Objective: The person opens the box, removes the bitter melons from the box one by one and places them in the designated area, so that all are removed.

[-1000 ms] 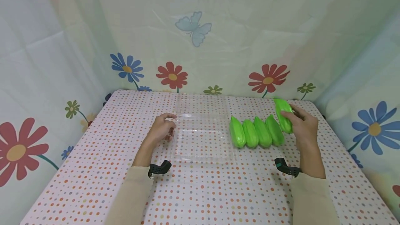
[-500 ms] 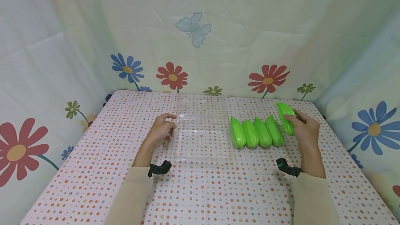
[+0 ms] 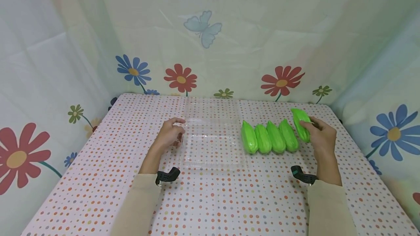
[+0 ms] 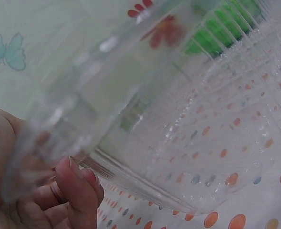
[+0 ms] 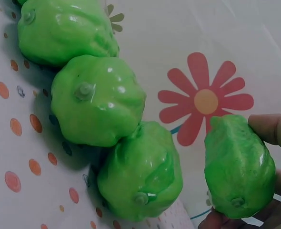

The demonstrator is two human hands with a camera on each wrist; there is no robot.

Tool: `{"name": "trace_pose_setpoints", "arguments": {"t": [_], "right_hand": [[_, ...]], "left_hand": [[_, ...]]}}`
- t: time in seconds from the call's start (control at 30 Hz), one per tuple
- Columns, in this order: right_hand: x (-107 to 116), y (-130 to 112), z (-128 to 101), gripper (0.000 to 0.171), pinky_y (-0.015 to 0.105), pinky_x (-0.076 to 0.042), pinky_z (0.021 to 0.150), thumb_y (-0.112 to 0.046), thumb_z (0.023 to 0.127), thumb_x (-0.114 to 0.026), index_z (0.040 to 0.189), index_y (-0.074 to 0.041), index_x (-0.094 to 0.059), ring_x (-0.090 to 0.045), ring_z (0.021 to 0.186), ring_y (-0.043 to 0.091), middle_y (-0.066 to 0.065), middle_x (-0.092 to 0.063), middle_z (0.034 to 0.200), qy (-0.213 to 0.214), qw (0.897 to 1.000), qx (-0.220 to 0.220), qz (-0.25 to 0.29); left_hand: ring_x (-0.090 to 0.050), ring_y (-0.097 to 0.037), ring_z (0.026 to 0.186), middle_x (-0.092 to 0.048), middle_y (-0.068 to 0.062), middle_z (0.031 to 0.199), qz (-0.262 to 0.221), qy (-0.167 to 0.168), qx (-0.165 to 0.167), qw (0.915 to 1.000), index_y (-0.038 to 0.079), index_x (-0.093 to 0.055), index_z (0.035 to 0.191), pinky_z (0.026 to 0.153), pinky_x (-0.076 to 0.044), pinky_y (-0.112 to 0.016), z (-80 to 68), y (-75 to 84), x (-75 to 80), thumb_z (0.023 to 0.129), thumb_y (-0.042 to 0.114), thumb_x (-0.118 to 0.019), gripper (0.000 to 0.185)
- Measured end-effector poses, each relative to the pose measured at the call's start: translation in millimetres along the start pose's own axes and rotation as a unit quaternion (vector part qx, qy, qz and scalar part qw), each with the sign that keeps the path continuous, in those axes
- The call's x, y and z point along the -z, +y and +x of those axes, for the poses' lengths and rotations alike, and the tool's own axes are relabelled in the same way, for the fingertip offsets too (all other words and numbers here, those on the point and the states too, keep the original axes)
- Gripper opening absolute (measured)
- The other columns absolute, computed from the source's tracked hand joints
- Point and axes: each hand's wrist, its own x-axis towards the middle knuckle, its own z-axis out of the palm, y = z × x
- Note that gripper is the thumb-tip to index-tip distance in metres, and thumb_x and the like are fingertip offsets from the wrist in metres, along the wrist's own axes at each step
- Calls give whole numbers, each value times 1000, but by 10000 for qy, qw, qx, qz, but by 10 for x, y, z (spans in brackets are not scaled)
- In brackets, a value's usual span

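My right hand [image 3: 323, 134] pinches a ribbed green gourd [image 3: 301, 125] between thumb and fingers. In the right wrist view that gourd [image 5: 239, 171] is apart from the others, its stub end facing the camera. Just left of it, several similar green gourds [image 3: 263, 139] lie side by side in a row on the table. A clear plastic container [image 3: 213, 166] lies unfolded, its lid [image 3: 211, 110] towards the back wall. At the container's left edge, my left hand [image 3: 170, 133] grips the rim with bent fingers. The left wrist view shows the fingers [image 4: 78, 195] against the clear plastic wall.
A dotted cloth covers the table [image 3: 210, 203]. Behind it hangs a pale curtain [image 3: 249, 46] with printed flowers and a butterfly, and more curtain closes off both sides. The row of gourds lies close to the container's right edge.
My right hand has shifted slightly right and nearer with its gourd, which has turned a little and moved away from the row. My left hand and the container have stayed put.
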Motion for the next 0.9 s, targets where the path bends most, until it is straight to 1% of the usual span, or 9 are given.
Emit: {"name": "trace_pose_setpoints", "arguments": {"t": [0.1, 0.17, 0.27, 0.37, 0.5, 0.63, 0.8, 0.9], "right_hand": [[1, 27, 20, 70, 22, -44, 89, -47, 94, -67, 153, -17, -47, -49, 126, 18, 9, -43, 157, 25, 9999, -74, -106], [-1, 50, 34, 70, 23, -45, 90, -48, 94, -67, 153, -17, -47, -48, 129, 20, 9, -42, 158, 39, 9998, -105, -186], [-9, 87, 52, 70, 30, -45, 98, -48, 94, -66, 153, -16, -46, -46, 134, 24, 10, -42, 158, 33, 9994, -120, -326], [-18, 119, 59, 71, 40, -43, 109, -48, 95, -65, 154, -14, -45, -44, 138, 29, 11, -41, 159, 9, 9990, -105, -441], [-16, 155, 64, 72, 48, -39, 114, -48, 96, -62, 155, -13, -42, -41, 141, 33, 12, -39, 160, -11, 9985, -97, -533], [-14, 186, 70, 72, 51, -37, 114, -48, 97, -60, 156, -12, -41, -40, 142, 36, 14, -38, 160, -70, 9981, -102, -600], [-11, 222, 85, 72, 53, -33, 117, -47, 97, -59, 156, -11, -39, -36, 144, 36, 14, -34, 162, -193, 9983, -135, -526], [-12, 245, 92, 73, 53, -33, 117, -48, 97, -58, 157, -11, -39, -35, 145, 36, 14, -33, 162, -220, 9981, -145, -551]], "left_hand": [[-52, -22, 56, -56, -15, 72, -39, 3, 4, 10000, 8, -50, 143, 50, -49, -32, 46, -54, 11, 99, 5, -50, 44], [-52, -21, 56, -56, -14, 72, -76, 14, -31, 10000, 8, -49, 144, 49, -48, -31, 79, -100, 17, 99, 6, -51, 46], [-51, -20, 55, -55, -11, 71, -108, 39, -132, 9998, 8, -50, 144, 48, -47, -29, 109, -146, 20, 98, 8, -52, 46], [-50, -20, 54, -54, -10, 70, -95, 56, -209, 9997, 8, -51, 143, 47, -47, -28, 113, -166, 16, 97, 8, -53, 46], [-50, -19, 53, -54, -9, 70, -56, 78, -247, 9996, 8, -52, 142, 47, -47, -28, 99, -164, 5, 97, 9, -53, 45], [-50, -19, 53, -54, -10, 70, -46, 101, -242, 9996, 7, -52, 142, 47, -47, -28, 95, -161, 2, 97, 8, -53, 45], [-51, -19, 53, -54, -10, 69, -39, 106, -228, 9997, 7, -51, 143, 47, -47, -28, 102, -160, 2, 97, 8, -52, 46], [-50, -19, 52, -54, -9, 68, -12, 95, -240, 9997, 7, -51, 143, 47, -47, -28, 106, -165, 4, 97, 8, -52, 46]]}}
